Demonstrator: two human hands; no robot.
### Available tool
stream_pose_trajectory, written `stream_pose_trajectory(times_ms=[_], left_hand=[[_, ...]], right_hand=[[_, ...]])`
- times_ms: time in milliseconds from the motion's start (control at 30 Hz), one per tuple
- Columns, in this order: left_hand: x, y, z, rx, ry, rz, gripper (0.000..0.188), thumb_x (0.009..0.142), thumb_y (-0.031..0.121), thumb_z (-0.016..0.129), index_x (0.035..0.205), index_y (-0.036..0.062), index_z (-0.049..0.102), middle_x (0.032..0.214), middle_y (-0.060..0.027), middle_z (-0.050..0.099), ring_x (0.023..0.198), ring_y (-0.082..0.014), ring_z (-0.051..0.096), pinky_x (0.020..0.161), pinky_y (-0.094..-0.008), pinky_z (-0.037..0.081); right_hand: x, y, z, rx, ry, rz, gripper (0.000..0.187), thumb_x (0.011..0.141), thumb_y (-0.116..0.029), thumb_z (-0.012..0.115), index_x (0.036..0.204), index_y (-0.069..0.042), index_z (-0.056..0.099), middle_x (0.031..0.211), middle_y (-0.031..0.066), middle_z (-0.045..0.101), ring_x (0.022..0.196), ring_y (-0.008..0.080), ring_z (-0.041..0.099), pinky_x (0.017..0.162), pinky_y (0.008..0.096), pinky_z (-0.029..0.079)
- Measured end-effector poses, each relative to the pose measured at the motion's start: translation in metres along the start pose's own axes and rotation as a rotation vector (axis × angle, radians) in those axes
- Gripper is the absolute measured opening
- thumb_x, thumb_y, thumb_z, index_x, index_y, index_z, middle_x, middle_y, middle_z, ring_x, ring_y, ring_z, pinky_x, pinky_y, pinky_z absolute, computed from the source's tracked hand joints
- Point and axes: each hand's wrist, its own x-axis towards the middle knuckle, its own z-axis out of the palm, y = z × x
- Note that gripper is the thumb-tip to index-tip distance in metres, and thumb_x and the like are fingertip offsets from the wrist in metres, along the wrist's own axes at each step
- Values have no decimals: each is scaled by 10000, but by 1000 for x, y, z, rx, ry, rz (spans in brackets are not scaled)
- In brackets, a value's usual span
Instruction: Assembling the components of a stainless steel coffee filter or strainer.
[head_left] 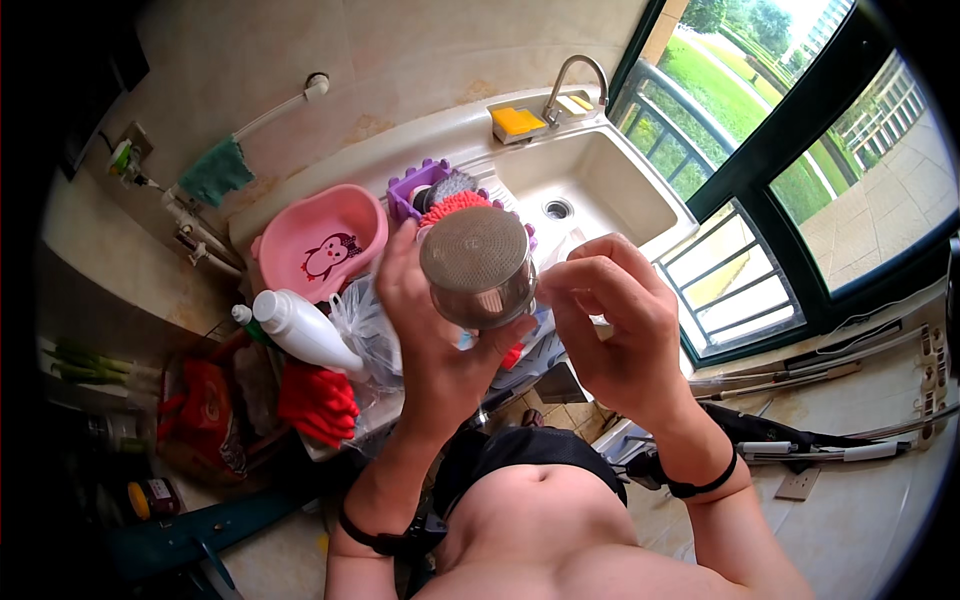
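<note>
Held up in front of me is a round see-through jar (484, 303) with a flat, dotted grey-brown top (478, 245). My left hand (435, 345) grips it, fingers along its left side and thumb beneath. Close to the jar's right side is my right hand (618, 325), its fingers curled and the thumb and fingertips drawn together. Whatever is between those fingertips, if anything, cannot be made out. Behind the jar a red shaggy cloth (455, 204) and a purple basket (404, 193) are partly covered by it.
A beige sink (620, 190) with a curved faucet (580, 62) and a yellow sponge (518, 122) lies at the back right. To the left are a pink basin (285, 225), a white bottle (305, 328) and a red cloth (317, 403). Windows (740, 130) line the right.
</note>
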Motion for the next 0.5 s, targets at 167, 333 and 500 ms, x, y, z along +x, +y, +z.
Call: stream_pose_trajectory(times_ms=[167,333,500], left_hand=[[-2,-2,-5,-354,-194,-16,809,1032,230,741,1623,26,228,1501,-154,497,1366,-260,548,1120,-438,500],[3,14,-14,-222,-123,-198,563,1124,356,558,1530,-9,419,1406,-140,575,1277,-198,580,1084,-357,488],[5,14,-10,-291,-99,-174,579,1159,445,447,1522,-6,434,1417,-115,582,1291,-192,597,1120,-391,480]], right_hand=[[1,-10,-1,-16,-2,-26,226,845,78,760,1041,-32,733,962,110,662,791,234,699,685,338,604],[-2,-8,-4,109,-23,47,234,864,98,740,1066,-19,729,977,111,663,832,226,723,702,333,632],[-5,-7,-4,207,-14,91,243,887,116,718,1095,-10,727,1007,115,665,876,227,742,725,322,653]])
